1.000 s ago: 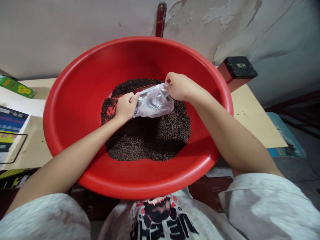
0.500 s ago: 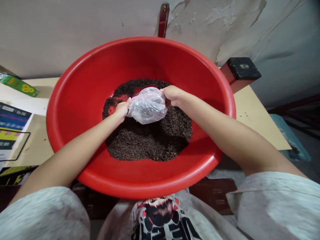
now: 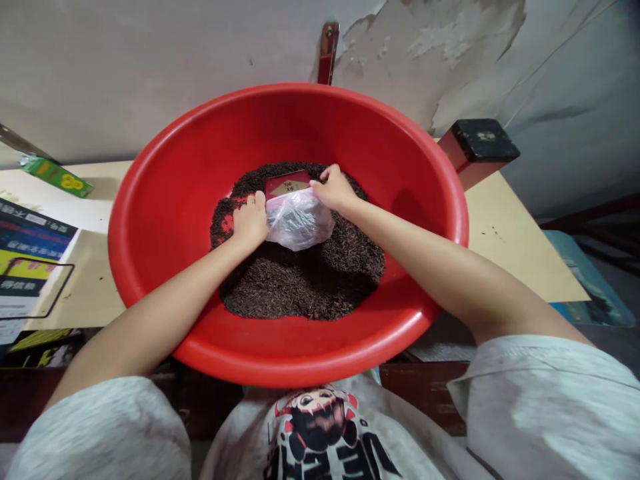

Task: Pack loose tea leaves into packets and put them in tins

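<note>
Since the last frame the plastic bag (image 3: 303, 223) has gone from a bunched ball to a slacker pouch, and more of the printed red packet (image 3: 287, 181) shows between its 11 and 12 o'clock. I have the bag over the middle of the red tub (image 3: 293, 373). At its 2 o'clock the right hand (image 3: 335, 189) pinches the bag's edge between thumb and finger; at 9 o'clock the left hand (image 3: 251, 222) lies against it, fingers curled, thumb hidden, so I cannot tell whether it grips. If that side is loose, the bag could sag from one pinch. The film looks thin, so uneven pulling might tear it. The dark grains (image 3: 295, 293) spread towards 6 o'clock; a forearm (image 3: 170, 307) pressing on the tub's overhanging near side could tip them out. Farther off, the table (image 3: 525, 233) bears a green box (image 3: 60, 177) just past 9.
</note>
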Demonstrator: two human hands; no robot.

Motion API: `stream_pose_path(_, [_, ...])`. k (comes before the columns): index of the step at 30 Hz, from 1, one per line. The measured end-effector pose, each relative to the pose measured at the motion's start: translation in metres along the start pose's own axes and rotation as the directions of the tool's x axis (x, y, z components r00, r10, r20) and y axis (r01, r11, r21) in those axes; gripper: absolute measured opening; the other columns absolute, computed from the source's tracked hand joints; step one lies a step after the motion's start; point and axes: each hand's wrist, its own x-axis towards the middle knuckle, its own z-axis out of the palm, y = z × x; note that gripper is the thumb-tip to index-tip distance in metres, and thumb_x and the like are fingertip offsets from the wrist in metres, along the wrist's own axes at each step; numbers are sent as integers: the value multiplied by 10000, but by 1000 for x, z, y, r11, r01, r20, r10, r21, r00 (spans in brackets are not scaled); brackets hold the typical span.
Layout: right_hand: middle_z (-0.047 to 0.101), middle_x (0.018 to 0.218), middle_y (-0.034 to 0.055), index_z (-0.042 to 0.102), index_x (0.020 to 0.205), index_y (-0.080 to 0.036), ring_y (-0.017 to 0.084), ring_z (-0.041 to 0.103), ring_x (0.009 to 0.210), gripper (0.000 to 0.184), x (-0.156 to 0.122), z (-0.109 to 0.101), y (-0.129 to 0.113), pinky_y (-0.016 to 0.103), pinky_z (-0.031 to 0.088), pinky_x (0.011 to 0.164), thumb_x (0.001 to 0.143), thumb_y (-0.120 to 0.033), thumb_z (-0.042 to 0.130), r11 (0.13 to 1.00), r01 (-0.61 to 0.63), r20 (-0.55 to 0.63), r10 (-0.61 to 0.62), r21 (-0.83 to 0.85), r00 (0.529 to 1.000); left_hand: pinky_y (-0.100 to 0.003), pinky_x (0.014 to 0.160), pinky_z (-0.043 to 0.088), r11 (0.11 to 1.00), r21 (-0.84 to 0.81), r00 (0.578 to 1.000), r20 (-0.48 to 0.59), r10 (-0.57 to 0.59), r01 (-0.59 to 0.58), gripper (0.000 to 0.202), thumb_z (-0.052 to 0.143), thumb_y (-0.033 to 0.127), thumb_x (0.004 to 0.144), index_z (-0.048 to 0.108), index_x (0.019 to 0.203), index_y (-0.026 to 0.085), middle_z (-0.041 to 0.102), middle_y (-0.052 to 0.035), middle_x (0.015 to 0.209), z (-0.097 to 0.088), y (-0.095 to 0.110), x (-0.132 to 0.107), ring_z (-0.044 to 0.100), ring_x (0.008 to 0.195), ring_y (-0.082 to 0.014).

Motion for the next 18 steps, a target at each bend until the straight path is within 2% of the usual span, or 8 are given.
stream_pose_path(2, [581,1047,114,595,996,-113,179,549,962,235,-4,-16,-10,297,406,900,809,-239,530,979,193,35,-191,-71,981,-421,826,451,998,53,998,65,26,-30,348,488,97,740,526,1086,100,587,-208,1124,-9,-1,2,592,1003,-341])
stream_pose_path(5, [617,853,59,643,858,-137,126,534,786,185,-12,-34,-21,245,409,752,842,-228,483,918,387,318,-343,-85,884,-325,785,462,994,-108,964,263,25,3,220,496,123,706,611,894,132,657,-145,1015,-20,-8,8,618,956,-275])
stream_pose_path(7, [616,806,47,642,854,-138,111,508,720,191,-15,-38,-24,235,380,682,846,-247,485,894,430,417,-346,-126,841,-280,734,463,946,-301,893,449,28,121,219,441,185,745,624,861,153,676,-105,994,-27,-13,10,632,909,-224])
stream_pose_path(9, [601,776,38,632,838,-139,97,470,672,201,-15,-38,-24,233,347,637,850,-279,488,860,476,457,-352,-187,817,-265,698,461,874,-428,820,569,64,229,301,353,255,795,624,887,161,676,-83,1013,-33,-15,10,633,880,-195])
stream_pose_path(11, [566,705,26,617,774,-135,82,420,609,277,-14,-39,-23,236,321,596,876,-322,440,837,509,523,-347,-202,778,-265,725,461,873,-444,804,584,112,201,318,371,316,790,627,886,154,674,-76,1027,-34,-15,8,619,900,-195])
stream_pose_path(13, [529,642,18,597,695,-131,75,400,576,346,-13,-44,-25,239,317,582,889,-345,406,835,514,570,-328,-199,753,-266,785,456,895,-436,812,553,188,90,289,484,322,716,637,886,146,677,-64,1021,-29,-14,8,601,931,-203])
stream_pose_path(16, [497,574,8,587,622,-139,92,451,588,295,-16,-55,-29,254,338,600,822,-346,523,836,465,606,-214,-292,766,-278,865,448,858,-512,780,520,347,-41,363,601,267,603,646,945,153,679,-36,1015,-11,-15,10,594,956,-204])
stream_pose_path(18, [466,518,7,561,534,-151,133,509,638,250,-21,-58,-32,279,364,632,724,-288,646,805,411,614,-75,-428,786,-302,877,458,807,-589,805,453,383,-52,414,649,240,559,648,965,159,684,-36,996,3,-17,11,608,930,-201])
